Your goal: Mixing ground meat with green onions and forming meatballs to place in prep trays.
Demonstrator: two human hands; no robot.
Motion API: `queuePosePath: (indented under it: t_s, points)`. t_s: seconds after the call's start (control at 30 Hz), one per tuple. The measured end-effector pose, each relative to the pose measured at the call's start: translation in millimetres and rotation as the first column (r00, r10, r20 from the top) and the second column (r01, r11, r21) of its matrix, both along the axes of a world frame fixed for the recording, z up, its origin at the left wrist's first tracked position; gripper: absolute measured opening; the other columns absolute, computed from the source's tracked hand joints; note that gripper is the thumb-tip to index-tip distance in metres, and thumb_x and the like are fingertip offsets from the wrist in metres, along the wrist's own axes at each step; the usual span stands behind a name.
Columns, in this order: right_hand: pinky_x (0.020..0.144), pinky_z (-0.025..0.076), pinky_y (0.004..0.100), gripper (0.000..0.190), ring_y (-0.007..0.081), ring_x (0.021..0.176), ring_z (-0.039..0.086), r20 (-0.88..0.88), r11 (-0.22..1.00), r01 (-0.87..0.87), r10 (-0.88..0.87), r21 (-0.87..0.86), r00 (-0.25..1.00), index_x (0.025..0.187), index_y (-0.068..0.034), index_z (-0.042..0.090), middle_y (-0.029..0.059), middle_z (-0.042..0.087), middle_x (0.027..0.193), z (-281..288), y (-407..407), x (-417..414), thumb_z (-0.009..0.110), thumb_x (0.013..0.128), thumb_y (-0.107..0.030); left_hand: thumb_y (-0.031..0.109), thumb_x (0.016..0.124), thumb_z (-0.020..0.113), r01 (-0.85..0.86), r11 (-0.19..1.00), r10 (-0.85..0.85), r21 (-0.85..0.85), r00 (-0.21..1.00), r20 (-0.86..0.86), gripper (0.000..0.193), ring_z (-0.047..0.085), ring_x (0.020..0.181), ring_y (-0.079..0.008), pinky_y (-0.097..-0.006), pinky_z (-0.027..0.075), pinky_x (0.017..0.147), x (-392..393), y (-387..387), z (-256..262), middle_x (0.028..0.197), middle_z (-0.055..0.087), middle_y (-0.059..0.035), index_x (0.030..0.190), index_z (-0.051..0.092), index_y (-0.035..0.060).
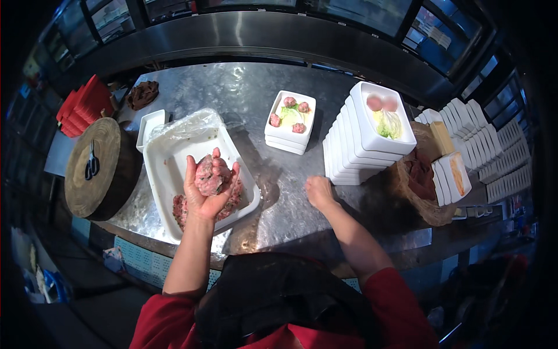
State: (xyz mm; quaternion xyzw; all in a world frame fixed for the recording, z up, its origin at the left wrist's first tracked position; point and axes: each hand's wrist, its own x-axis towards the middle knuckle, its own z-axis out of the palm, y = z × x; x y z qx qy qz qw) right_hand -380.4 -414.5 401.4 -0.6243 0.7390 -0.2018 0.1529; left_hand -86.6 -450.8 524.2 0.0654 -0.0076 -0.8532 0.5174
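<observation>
My left hand (208,203), palm up, holds a lump of minced meat (212,175) with green flecks above a white tub (247,192). More minced meat (179,211) lies in the tub's near end, and clear plastic film (192,123) drapes its far rim. Knuckles down, my right hand (320,192) rests on the metal table beside a tall stack of white dishes (348,152); whether its fingers hold anything is hidden. Farther back stands a short stack of white dishes (285,146), whose top one carries several meatballs (298,128) on leafy greens (290,116).
At left, scissors (91,163) lie on a round wooden chopping block (78,192), near red containers (83,109) and a brown cloth (143,94). Another wooden block (403,183) with a dark red cloth (420,176) stands right, beside many stacked white dishes (505,152).
</observation>
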Motion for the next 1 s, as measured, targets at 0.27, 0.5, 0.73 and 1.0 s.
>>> queuePosePath:
  t_s: [0.27, 0.5, 0.73, 1.0]
  points:
    - [0.069, 0.049, 0.0435, 0.006, 0.0389, 0.076, 0.061, -0.157, 0.991, -0.132, 0.125, -0.036, 0.980, 0.075, -0.003, 0.062, 0.0193, 0.063, 0.081, 5, -33, 27, 0.064, 0.075, -0.008, 0.050, 0.087, 0.054, -0.062, 0.986, 0.053, 0.155, 0.997, 0.061, 0.056, 0.061, 0.087, -0.0209, -0.0428, 0.041, 0.100, 8, 6, 1, 0.088, 0.062, -0.0091, 0.112, 0.057, 0.0006]
    - [0.059, 0.048, 0.0366, 0.005, 0.0314, 0.067, 0.061, 0.469, 0.891, -0.228, 0.407, -0.393, 0.783, 0.076, -0.003, 0.061, 0.0132, 0.060, 0.076, 154, -28, 125, 0.065, 0.077, -0.006, 0.047, 0.089, 0.054, -0.078, 0.996, 0.082, -0.041, 0.991, 0.105, 0.054, 0.048, 0.116, -0.0357, -0.0493, 0.038, 0.101, 12, 6, -15, 0.117, 0.055, -0.0164, 0.119, 0.052, 0.0023]
    - [0.076, 0.049, 0.0395, 0.025, 0.0353, 0.087, 0.061, 0.272, 0.726, -0.587, 0.682, -0.359, 0.678, 0.099, 0.003, 0.061, 0.0167, 0.061, 0.097, 172, -13, 162, 0.049, 0.078, 0.005, 0.006, 0.085, 0.059, -0.066, 0.997, 0.077, -0.045, 0.938, 0.337, 0.020, 0.058, 0.056, -0.0117, -0.0259, 0.049, 0.051, 27, -7, -24, 0.072, 0.060, -0.0061, 0.105, 0.055, 0.0053]
    - [0.062, 0.049, 0.0281, 0.018, 0.0172, 0.070, 0.063, 0.313, 0.769, -0.455, 0.612, -0.450, 0.726, 0.099, 0.004, 0.065, 0.0121, 0.064, 0.091, 207, -12, 140, 0.061, 0.082, -0.002, -0.002, 0.078, 0.063, 0.037, 0.938, 0.280, -0.343, 0.498, 0.820, 0.009, 0.057, 0.053, -0.0105, -0.0234, 0.045, 0.046, 11, 7, 24, 0.068, 0.061, -0.0046, 0.075, 0.056, 0.0018]
